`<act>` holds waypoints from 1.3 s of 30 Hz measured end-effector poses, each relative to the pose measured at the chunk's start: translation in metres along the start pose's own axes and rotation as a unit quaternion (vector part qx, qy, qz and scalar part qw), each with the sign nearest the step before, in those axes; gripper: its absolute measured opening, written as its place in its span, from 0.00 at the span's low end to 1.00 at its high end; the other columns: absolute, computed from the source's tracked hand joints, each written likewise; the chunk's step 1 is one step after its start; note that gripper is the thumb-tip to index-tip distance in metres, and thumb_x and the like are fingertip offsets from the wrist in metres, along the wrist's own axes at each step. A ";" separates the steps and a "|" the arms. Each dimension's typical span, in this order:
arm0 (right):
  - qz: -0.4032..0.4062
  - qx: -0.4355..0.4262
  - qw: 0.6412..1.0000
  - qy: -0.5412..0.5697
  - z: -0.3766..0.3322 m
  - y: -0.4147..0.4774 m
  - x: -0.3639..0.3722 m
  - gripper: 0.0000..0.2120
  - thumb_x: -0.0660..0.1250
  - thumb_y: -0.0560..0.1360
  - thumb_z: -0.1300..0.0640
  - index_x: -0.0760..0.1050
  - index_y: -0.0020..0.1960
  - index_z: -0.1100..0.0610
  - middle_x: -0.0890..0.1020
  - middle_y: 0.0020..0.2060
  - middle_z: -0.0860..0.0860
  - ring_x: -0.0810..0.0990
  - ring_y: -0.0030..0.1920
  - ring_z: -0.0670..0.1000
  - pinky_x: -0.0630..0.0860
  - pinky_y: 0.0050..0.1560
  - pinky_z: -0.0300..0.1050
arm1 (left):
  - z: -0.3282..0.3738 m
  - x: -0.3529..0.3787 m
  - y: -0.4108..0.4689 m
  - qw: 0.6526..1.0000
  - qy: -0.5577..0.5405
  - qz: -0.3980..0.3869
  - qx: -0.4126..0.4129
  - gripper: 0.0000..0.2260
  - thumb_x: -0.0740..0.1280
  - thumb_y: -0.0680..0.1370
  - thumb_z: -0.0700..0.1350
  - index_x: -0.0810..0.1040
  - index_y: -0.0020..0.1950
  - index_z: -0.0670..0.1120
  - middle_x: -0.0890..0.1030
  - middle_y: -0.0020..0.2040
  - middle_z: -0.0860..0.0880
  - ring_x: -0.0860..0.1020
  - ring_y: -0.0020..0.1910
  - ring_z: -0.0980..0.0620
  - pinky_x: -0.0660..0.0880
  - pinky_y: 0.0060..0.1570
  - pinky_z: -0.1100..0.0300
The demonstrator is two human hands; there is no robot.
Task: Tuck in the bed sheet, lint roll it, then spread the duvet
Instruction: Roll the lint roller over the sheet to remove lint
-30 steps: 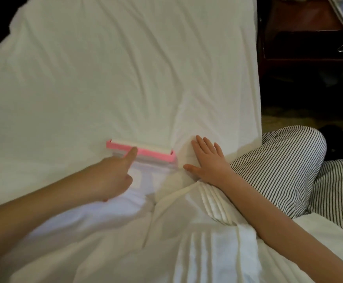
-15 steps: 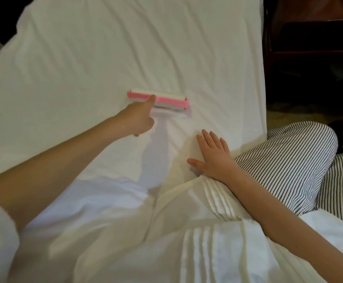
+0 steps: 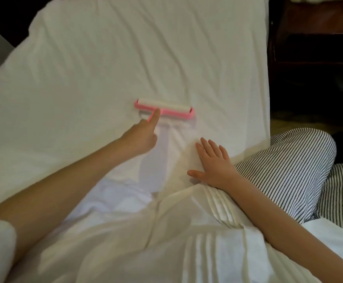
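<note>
Matt cloth and pink plastic

Creased white bed sheet; smooth plastic lint roller; pleated duvet; glossy dark wooden nightstand.

Counting, placing all against roller:
- One roller lying across sheet.
- One sheet spreading under roller.
- Two hands showing: left hand just below roller, right hand below-right of roller.
- One duvet bunching well below roller.
- Two striped legs showing right of roller.
- One nightstand standing up-right of roller.

left hand gripping, right hand flat
</note>
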State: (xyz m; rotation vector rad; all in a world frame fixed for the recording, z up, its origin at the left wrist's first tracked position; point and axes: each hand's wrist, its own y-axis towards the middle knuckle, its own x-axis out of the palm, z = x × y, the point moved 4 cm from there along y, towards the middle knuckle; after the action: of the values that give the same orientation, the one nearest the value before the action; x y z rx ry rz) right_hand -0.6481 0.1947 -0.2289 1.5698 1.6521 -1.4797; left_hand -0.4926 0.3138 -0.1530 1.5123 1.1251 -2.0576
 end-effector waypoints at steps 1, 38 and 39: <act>0.000 0.004 1.000 0.004 0.000 0.000 0.001 0.41 0.54 0.77 0.36 0.38 0.77 0.56 0.37 0.76 0.50 0.36 0.75 0.51 0.35 0.73 0.48 | 0.003 -0.005 0.013 1.000 -0.014 0.015 0.001 0.31 0.55 0.80 0.40 0.42 0.78 0.50 0.70 0.60 0.35 0.73 0.46 0.40 0.68 0.43 0.55; 0.072 0.024 0.997 0.006 -0.011 0.032 -0.002 0.37 0.52 0.78 0.37 0.39 0.77 0.54 0.39 0.76 0.48 0.34 0.75 0.48 0.31 0.72 0.49 | -0.044 -0.029 0.012 0.993 -0.069 -0.036 -0.089 0.36 0.59 0.75 0.39 0.45 0.77 0.54 0.71 0.68 0.41 0.75 0.26 0.51 0.71 0.25 0.63; 0.073 0.027 0.997 0.009 -0.011 0.033 -0.003 0.37 0.51 0.78 0.37 0.39 0.77 0.53 0.39 0.76 0.48 0.34 0.75 0.48 0.31 0.72 0.49 | -0.044 -0.030 0.032 0.993 -0.079 -0.015 -0.084 0.37 0.59 0.75 0.39 0.44 0.77 0.54 0.73 0.66 0.39 0.76 0.27 0.50 0.72 0.27 0.61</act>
State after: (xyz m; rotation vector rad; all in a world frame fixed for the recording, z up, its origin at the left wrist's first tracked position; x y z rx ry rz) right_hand -0.6143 0.1960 -0.2355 1.6985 1.4825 -1.4496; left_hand -0.4317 0.3229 -0.1427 1.2389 1.2310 -2.0065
